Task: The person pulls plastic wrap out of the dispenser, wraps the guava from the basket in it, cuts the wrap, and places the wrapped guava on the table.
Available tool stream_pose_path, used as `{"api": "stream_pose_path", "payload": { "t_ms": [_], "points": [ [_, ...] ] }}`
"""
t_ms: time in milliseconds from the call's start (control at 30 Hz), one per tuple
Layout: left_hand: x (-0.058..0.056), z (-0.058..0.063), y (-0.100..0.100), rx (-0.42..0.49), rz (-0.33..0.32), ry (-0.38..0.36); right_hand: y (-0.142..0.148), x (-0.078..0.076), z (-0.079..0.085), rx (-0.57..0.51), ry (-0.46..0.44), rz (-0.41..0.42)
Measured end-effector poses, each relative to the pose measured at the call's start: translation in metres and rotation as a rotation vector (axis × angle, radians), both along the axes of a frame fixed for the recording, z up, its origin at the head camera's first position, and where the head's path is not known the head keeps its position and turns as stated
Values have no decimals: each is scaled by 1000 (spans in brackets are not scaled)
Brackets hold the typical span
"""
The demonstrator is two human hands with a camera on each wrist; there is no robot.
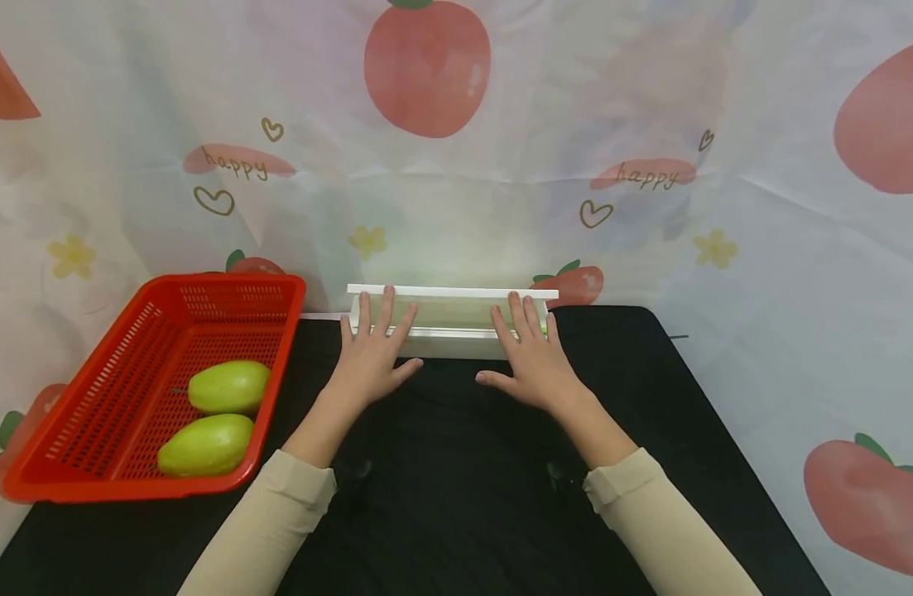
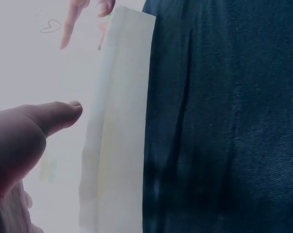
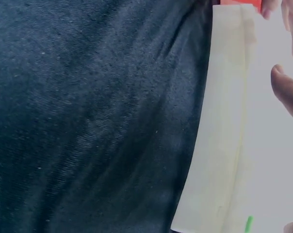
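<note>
Nearest me, two cream sleeves (image 1: 277, 513) reach over the black tabletop (image 1: 456, 513), a red basket (image 1: 121, 491) of green fruits (image 1: 228, 386) to their left. Beyond, the left hand (image 1: 368, 360) and right hand (image 1: 534, 364) spread their fingers wide, gripping nothing, over a long white box (image 1: 456, 346) at the far edge; whether they touch it, I can't tell. Behind hangs a fruit-printed backdrop (image 1: 471, 215).

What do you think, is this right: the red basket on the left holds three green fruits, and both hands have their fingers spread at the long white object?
Not quite: the head view shows two green fruits in the red basket, not three. The rest stands: the left hand and right hand have their fingers spread at the long white object.
</note>
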State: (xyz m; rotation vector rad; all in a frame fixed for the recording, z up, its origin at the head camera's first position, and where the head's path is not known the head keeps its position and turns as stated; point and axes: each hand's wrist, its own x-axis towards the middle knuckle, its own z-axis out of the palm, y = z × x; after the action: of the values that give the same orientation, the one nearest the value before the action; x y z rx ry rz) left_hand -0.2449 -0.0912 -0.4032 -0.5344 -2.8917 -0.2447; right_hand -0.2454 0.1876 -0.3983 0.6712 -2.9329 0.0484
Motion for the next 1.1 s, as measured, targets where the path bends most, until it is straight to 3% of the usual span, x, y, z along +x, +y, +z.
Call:
{"api": "stream_pose_path", "payload": {
  "t_ms": [733,1100],
  "points": [
    [-16,7,2,28,-10,-8,-1,-14,12,10,-15,-19],
    [-23,8,-1,1,1,-33,-4,-18,12,-3,-9,-19]
  ]
}}
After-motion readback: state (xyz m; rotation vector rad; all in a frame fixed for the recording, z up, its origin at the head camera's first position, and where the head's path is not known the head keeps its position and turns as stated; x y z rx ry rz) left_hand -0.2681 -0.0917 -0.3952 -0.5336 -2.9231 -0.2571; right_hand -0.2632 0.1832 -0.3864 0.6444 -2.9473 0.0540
